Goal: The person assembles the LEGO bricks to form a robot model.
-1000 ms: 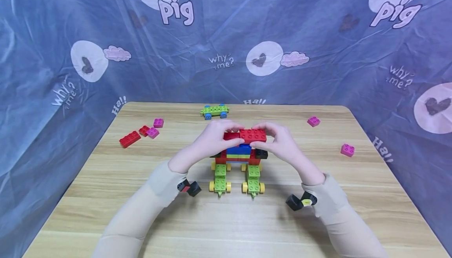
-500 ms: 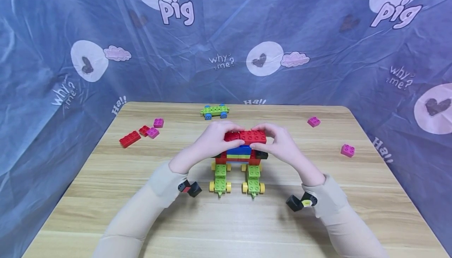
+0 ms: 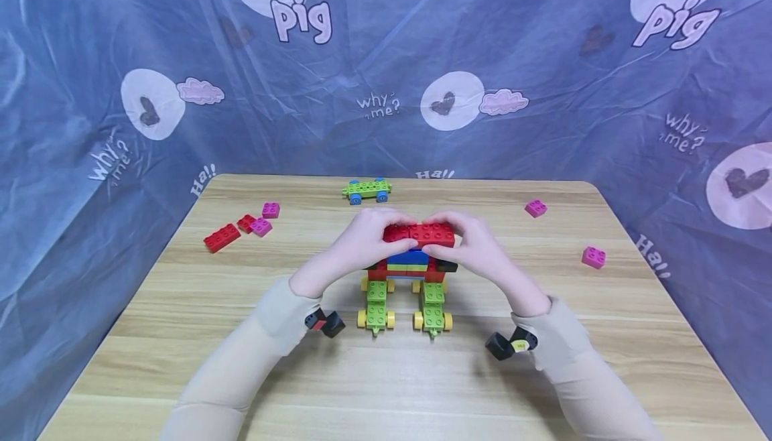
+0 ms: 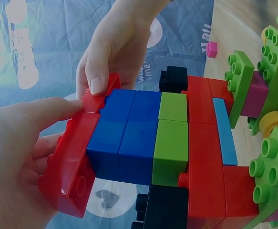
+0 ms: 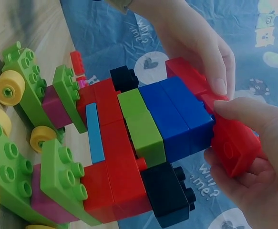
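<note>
On the table stands a toy brick figure with two red bricks side by side at its top: a left red brick [image 4: 72, 167] and a right red brick [image 5: 236, 145]. They sit over blue bricks [image 3: 407, 257], which rest on a lime layer, red bricks and black side bricks. My left hand [image 3: 364, 236] grips the left red brick, thumb on the near side and fingers behind. Likewise, my right hand [image 3: 473, 243] holds the right red brick, thumb in front. The thumbs are close together near the seam. Green wheeled bases [image 3: 376, 317] form the feet.
A green car base [image 3: 368, 190] with blue wheels stands at the back. Loose red bricks [image 3: 222, 238] and pink bricks [image 3: 271, 210] lie on the left. Two more pink bricks [image 3: 594, 257] lie on the right. Patterned blue cloth [image 3: 386, 45] hangs behind the table.
The right red brick has lowered slightly and its top now looks level with the left one. My right hand has shifted a little left; my left hand has hardly moved.
</note>
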The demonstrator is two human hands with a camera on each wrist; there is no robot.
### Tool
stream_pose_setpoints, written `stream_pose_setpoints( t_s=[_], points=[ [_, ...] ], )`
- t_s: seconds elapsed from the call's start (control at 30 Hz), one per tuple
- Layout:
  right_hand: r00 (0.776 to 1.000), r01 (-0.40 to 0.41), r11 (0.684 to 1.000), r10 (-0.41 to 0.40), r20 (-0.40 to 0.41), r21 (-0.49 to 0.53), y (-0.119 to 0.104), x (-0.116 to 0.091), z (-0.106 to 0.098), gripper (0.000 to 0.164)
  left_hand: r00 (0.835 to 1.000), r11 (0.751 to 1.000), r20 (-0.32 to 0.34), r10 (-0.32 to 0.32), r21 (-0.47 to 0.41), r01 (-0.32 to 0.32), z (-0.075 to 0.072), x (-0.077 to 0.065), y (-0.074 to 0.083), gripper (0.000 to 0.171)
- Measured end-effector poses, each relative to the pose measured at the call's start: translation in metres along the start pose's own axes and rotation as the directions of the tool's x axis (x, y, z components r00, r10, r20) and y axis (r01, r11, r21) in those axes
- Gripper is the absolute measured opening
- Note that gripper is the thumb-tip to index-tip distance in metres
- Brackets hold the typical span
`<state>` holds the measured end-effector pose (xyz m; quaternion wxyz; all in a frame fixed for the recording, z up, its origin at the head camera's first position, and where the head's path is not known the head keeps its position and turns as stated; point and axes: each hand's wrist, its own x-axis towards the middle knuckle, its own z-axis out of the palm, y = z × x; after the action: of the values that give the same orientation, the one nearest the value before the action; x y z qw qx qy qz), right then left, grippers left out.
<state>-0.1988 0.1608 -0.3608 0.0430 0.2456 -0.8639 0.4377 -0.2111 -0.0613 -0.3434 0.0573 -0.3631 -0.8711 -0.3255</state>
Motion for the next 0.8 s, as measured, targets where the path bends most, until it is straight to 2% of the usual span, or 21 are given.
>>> stream_pose_setpoints(
  t_s=[0.27,0.6,0.8],
  points=[
    [1.0,0.018,1.0,-0.018,0.001,-0.023,-0.0032,0.0035,0.0028,0.039,1.0,1.0,0.008,-0.005,-0.007,0.005,-0.0006,-0.0004,-0.0004,0.037],
    [0.999,0.014,1.0,-0.015,0.034,0.018,-0.0035,0.0047,0.0001,0.038,1.0,1.0,0.01,0.007,0.023,-0.007,-0.0036,-0.0028,-0.0012,0.041],
    [0.999,0.014,1.0,-0.014,0.047,-0.003,-0.0037,0.0065,-0.001,0.037,0.999,0.999,0.036,-0.032,0.033,0.031,-0.0028,-0.0015,-0.0007,0.043]
  ],
)
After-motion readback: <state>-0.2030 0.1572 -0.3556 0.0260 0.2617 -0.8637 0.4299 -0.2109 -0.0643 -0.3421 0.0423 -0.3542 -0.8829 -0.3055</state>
